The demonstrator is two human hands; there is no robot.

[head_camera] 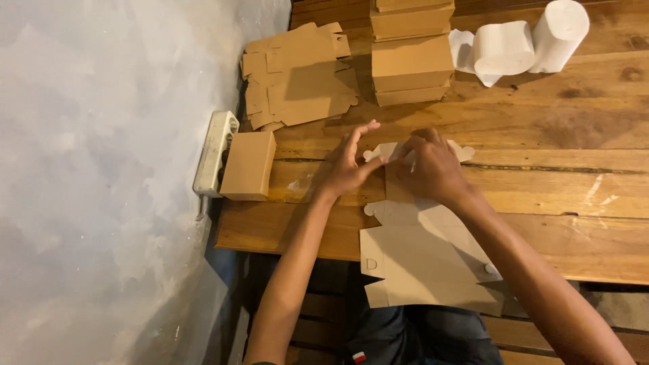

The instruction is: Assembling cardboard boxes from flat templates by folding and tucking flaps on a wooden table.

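head view, looking down. a flat brown cardboard box blank (pixel 419 260) lies on the near edge of the wooden desk (pixel 561 128), its lower part overhanging the person's lap. the left hand (pixel 346 165) presses the blank's far flap with thumb and fingers spread, palm down. the right hand (pixel 430 169) is curled over the same flap just beside it, fingers bent and pinching the cardboard at the fold. further back: a loose pile of unfolded blanks (pixel 297 74) and a stack of folded boxes (pixel 411 51). one folded box (pixel 248 165) stands at the desk's left end, touching a white power strip (pixel 215 152) by the grey wall. two white paper rolls (pixel 527 40) lie at the far right.
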